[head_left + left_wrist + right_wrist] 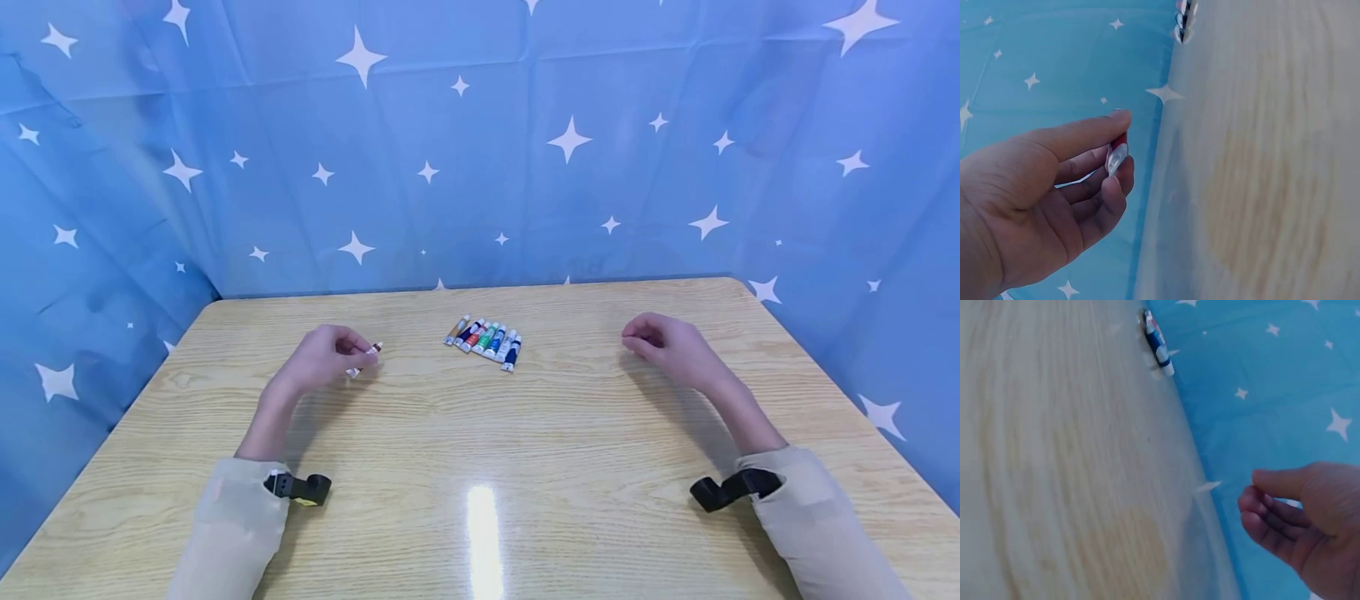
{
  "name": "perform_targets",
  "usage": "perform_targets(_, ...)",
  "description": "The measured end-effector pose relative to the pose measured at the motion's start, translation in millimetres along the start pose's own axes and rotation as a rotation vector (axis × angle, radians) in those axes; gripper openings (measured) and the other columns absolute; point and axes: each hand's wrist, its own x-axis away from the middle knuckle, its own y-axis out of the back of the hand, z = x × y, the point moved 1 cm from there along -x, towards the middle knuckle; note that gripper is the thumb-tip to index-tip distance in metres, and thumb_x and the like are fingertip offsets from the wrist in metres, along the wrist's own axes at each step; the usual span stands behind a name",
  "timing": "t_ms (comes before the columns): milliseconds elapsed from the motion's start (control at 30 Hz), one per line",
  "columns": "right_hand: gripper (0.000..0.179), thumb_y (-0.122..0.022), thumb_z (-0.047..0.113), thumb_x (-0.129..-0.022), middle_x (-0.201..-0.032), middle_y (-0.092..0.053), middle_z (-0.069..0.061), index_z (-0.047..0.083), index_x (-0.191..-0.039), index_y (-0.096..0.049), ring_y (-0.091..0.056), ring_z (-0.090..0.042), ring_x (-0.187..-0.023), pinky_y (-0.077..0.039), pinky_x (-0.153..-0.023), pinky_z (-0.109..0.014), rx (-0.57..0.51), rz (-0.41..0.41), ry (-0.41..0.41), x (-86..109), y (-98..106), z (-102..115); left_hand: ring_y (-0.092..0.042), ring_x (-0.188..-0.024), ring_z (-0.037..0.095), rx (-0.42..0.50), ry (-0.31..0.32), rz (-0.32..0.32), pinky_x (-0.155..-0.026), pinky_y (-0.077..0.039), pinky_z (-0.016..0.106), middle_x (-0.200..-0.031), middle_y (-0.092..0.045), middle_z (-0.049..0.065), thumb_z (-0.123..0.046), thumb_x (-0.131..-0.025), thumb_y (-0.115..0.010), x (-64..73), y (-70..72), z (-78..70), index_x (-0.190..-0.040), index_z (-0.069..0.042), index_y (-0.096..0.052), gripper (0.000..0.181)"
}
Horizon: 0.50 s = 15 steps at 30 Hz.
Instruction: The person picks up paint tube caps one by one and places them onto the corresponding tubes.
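Note:
My left hand [324, 357] pinches a small paint tube [353, 372] between thumb and fingertips, over the left part of the table. In the left wrist view the tube [1117, 158] shows a silvery end and a dark red part; the thumb and fingers hide some of it. Several more paint tubes [491, 340] lie side by side in a slanting row near the table's far middle, in gold, violet, red, green and blues. Over the right part, my right hand [671, 346] holds nothing; its fingers are loosely curled and the thumb meets the index fingertip.
A light wood-grain table [420, 467] spreads under both hands, with a bright strip of reflected light near its front. Blue cloth [495, 200] with white stars hangs behind the table and along both sides. Each sleeved wrist carries a black camera mount [307, 488].

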Motion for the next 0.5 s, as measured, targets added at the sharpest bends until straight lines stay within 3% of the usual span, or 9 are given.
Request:
perform_targets(267, 0.016, -0.063, 0.016, -0.102, -0.093, -0.069, -0.015, 0.003, -0.109, -0.067, -0.066, -0.033, -0.081, -0.052, -0.066, -0.024, -0.053, -0.031, 0.052, -0.5, 0, 24, -0.062, -0.079, 0.021, 0.01, -0.085, 0.001, -0.067, -0.051, 0.03, -0.088, -0.068, 0.008, -0.018, -0.093, -0.074, 0.3, -5.5, -21.5, -0.1, 0.0, -0.07, 0.019)
perform_targets(500, 0.013, -0.065, 0.016, -0.1, -0.09, -0.069, -0.006, 0.005, -0.108, -0.067, -0.066, -0.025, -0.078, -0.053, -0.066, -0.024, -0.069, -0.049, 0.1, -1.0, -4, 46, -0.061, -0.078, 0.019, 0.031, -0.167, 0.023, -0.067, -0.052, 0.027, -0.087, -0.067, 0.006, -0.014, -0.091, -0.076, 1.3, -18.3, -48.6, -0.096, -0.001, -0.07, 0.015)
